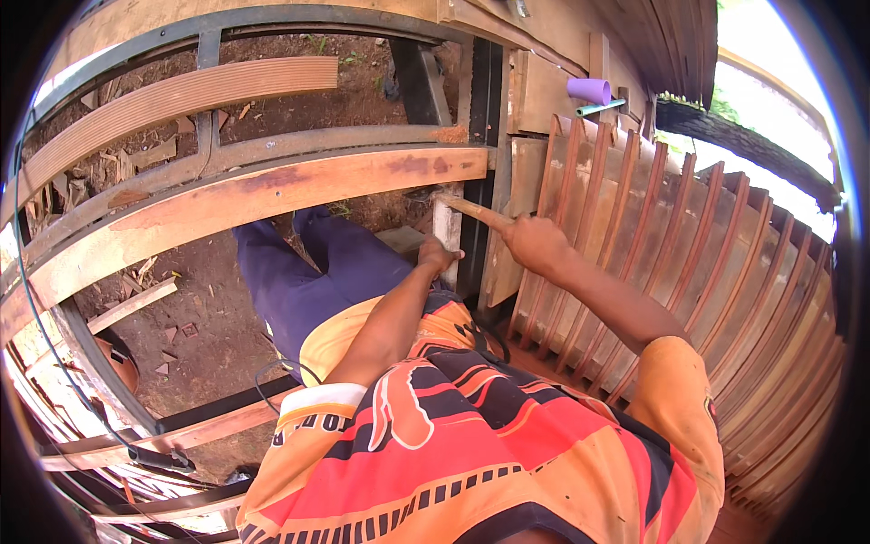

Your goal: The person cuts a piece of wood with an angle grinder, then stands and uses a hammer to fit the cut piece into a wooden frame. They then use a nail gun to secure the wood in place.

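Observation:
My right hand (535, 243) is closed around the wooden handle of a hammer (478, 214). The hammer's head end is at the top of a short, pale wooden block (446, 223), and its shape is hard to make out. Around the lower part of that block my left hand (440, 255) is wrapped, its thumb on the right side. Just beyond the block's top runs a long reddish plank (272, 192) across a dark metal frame (208, 91). The block is close to the frame's dark upright bar (488, 100); whether they touch I cannot tell.
On the right stands a row of slatted wooden panels (625, 208). A purple cup (589, 90) and a green tube (600, 107) lie near their far end. Another plank (181, 104) spans the frame's far side. A cable (41, 317) hangs at left; wood scraps (136, 304) litter the soil.

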Demonstrator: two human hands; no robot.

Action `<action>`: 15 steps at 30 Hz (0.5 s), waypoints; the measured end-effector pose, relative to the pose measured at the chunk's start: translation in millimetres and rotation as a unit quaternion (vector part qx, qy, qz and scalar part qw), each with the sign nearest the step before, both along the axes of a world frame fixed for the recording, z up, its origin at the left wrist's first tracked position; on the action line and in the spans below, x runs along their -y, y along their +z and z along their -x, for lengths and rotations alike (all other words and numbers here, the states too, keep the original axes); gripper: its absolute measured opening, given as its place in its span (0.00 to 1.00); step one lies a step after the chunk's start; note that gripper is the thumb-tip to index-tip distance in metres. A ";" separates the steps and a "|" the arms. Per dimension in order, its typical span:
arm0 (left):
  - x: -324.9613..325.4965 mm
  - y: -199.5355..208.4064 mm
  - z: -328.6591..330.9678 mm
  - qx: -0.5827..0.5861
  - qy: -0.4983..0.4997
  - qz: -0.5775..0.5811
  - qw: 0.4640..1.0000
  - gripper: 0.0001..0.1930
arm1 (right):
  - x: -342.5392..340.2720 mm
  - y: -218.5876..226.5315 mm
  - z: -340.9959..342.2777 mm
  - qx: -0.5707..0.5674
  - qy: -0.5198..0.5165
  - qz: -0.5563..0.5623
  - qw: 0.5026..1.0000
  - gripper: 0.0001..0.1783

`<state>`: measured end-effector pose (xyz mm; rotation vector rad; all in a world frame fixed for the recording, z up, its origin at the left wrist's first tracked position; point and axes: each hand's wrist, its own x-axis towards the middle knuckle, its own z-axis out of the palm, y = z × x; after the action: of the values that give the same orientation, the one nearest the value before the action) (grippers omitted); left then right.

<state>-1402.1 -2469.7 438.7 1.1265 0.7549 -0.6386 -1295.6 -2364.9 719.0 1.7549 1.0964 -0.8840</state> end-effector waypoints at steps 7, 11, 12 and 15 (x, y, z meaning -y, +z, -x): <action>25.1 -75.3 -26.9 -0.024 0.252 0.290 0.923 0.27 | -29.1 2.8 20.8 -0.185 0.076 -0.106 0.974 0.37; -15.0 -1.0 -11.4 -0.025 -0.049 -0.025 0.998 0.47 | 40.6 -8.5 -24.1 -0.028 -0.009 -0.036 0.999 0.38; -22.3 6.2 -13.0 -0.010 -0.031 -0.022 0.999 0.46 | 27.3 -9.5 -14.6 -0.029 -0.007 -0.036 0.999 0.38; -27.1 8.0 -6.1 0.025 -0.018 -0.012 0.999 0.44 | 0.2 -2.5 18.2 -0.102 0.044 -0.084 0.990 0.37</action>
<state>-1396.0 -2442.5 446.7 1.1766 0.7021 -0.6312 -1313.8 -2365.1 716.5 1.7650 1.4070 -0.9554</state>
